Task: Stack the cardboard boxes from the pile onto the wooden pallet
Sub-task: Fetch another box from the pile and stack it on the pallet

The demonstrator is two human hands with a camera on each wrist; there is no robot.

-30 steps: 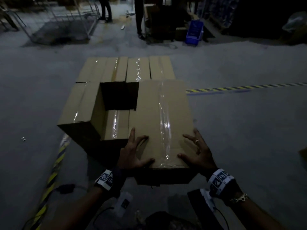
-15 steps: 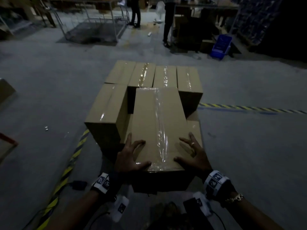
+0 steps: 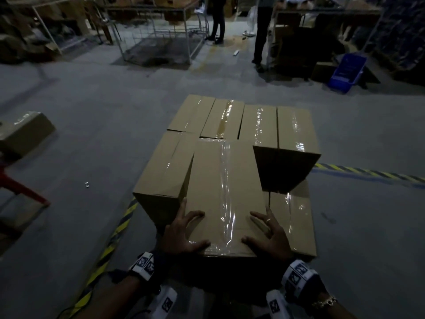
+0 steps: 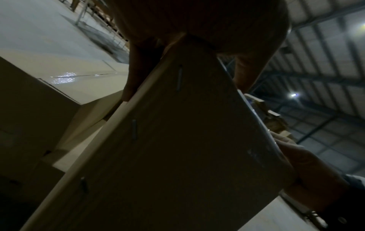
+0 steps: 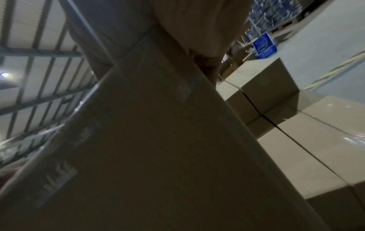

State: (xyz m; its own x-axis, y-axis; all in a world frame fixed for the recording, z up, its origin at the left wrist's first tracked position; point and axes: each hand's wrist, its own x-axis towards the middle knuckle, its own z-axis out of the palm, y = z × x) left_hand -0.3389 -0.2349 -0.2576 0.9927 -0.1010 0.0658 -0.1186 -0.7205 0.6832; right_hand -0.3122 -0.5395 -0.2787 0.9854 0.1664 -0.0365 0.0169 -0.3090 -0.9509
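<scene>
— Holding the cardboard box [image 3: 226,194] at its near end, are both hands on it?

— Yes; the left hand [image 3: 181,236] lies at the near left corner of its top, fingers [image 3: 195,215] spread, thumb along the near edge and one finger running up the left side; the right hand [image 3: 270,236] mirrors it at the near right corner, fingers [image 3: 258,218] spread flat on the cardboard, a ring on one of them; neither hand curls round anything that I can see.

— And where does the box sit?

— In the stack of boxes [image 3: 257,125] on the floor [image 3: 92,125]; its left side is against a taller-looking box [image 3: 165,166], its far end meets the back row of four, and a lower box [image 3: 292,222] lies just beside its right side; clear tape runs down the middle of its top.

— Is the wooden pallet under them?

— Cannot tell; the boxes hide whatever is beneath.

— What do the wrist cameras give?

— The left wrist view shows the box's dark end face [image 4: 177,148] with fingertips over its upper edge; the right wrist view shows the same face [image 5: 158,148] and the neighbouring boxes to its right; both are dim.

— Anything else around?

— Yellow-and-black floor tape [image 3: 368,172] at the right, another strip [image 3: 110,245] at the left, a lone box [image 3: 25,132] at the left edge, a blue crate [image 3: 347,71] at the far right, and two people's legs [image 3: 218,21] standing at the far end.
</scene>
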